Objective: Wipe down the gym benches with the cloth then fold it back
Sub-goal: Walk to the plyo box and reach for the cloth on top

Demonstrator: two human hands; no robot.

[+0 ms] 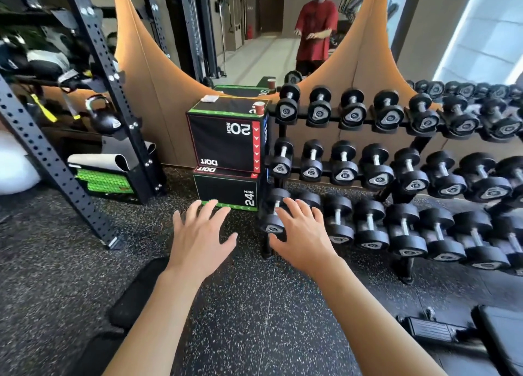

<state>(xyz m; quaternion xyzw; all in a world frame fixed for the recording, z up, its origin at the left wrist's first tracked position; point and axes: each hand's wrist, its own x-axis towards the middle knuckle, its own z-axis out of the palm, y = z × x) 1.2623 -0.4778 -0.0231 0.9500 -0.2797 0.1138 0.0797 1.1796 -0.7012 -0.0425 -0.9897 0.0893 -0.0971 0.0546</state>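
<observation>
A small folded white cloth (pixel 209 98) lies on top of the upper black plyo box (pixel 223 141), near its back left corner. My left hand (pixel 202 240) and my right hand (pixel 301 235) are stretched out in front of me, palms down, fingers spread, holding nothing. Both hover over the speckled floor, well short of the boxes. A black padded bench (pixel 135 293) shows under my left forearm, and part of another bench (pixel 498 336) sits at the lower right.
A red paper cup (pixel 259 108) stands on the box's right corner. A three-tier dumbbell rack (pixel 396 160) fills the right side. A black perforated rack upright (pixel 56 172) slants at left, with a kettlebell (pixel 103 116) behind. A mirror (pixel 254 30) reflects a person.
</observation>
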